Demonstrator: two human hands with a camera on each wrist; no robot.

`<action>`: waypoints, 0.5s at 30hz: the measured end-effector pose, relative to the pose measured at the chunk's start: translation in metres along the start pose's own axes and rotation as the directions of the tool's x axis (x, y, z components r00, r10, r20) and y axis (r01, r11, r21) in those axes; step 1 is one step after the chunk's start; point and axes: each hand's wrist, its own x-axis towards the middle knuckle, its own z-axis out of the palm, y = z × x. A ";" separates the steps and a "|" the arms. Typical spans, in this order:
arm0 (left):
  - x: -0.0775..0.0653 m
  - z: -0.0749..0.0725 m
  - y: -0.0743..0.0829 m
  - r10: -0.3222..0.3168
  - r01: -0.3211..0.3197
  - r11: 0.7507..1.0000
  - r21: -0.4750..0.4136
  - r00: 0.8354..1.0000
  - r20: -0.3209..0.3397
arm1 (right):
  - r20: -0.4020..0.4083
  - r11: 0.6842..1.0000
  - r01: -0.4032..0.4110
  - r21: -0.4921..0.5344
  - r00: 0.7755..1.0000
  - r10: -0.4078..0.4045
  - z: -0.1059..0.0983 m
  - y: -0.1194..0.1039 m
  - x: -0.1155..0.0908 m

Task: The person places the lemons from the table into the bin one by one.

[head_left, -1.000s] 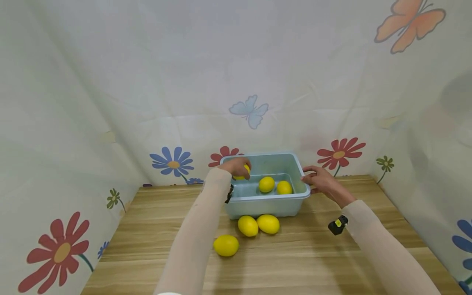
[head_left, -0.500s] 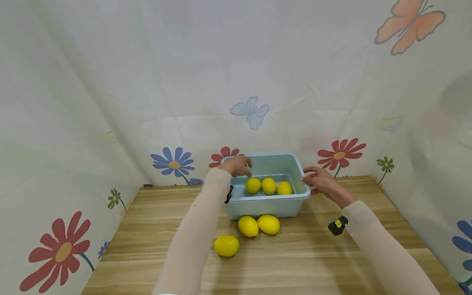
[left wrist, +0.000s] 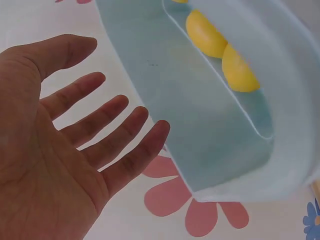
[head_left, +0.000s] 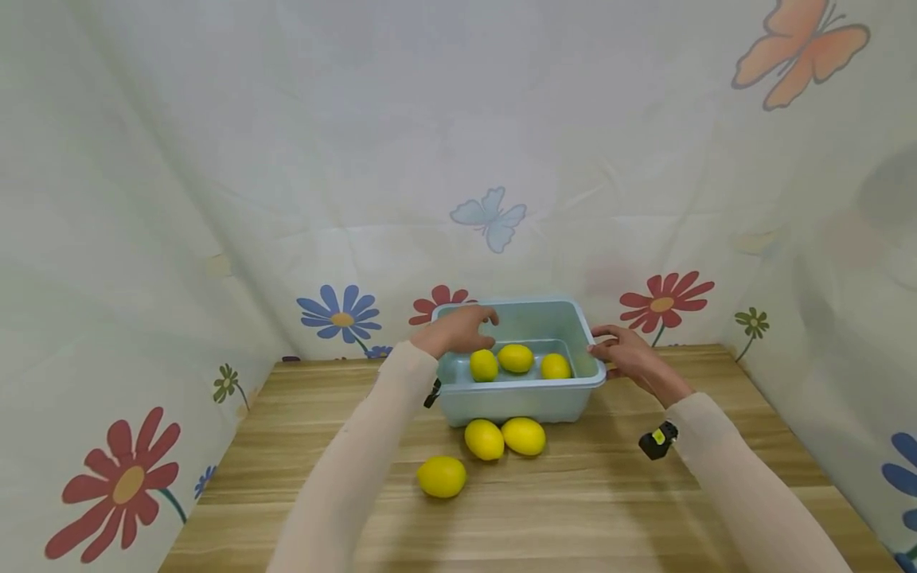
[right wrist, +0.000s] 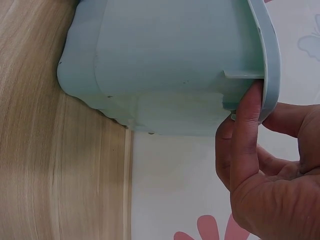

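Lemons [head_left: 516, 359] in bin [head_left: 523, 402]; right grip [head_left: 632, 356] pinches rim [right wrist: 272, 62].

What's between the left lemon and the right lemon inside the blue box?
A middle lemon lies between the left lemon and the right lemon, set slightly farther back, as the head view shows.

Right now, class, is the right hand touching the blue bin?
Touching: the right wrist view plainly shows the right hand pinching the blue bin by its rim.

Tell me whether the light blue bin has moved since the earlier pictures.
No: the light blue bin stays put against the printed red flower to its right.
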 end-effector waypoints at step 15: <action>-0.062 0.005 0.007 0.072 -0.064 0.996 0.056 0.987 -0.146 | -0.004 1.000 0.017 0.001 1.000 -0.017 0.000 0.003 0.001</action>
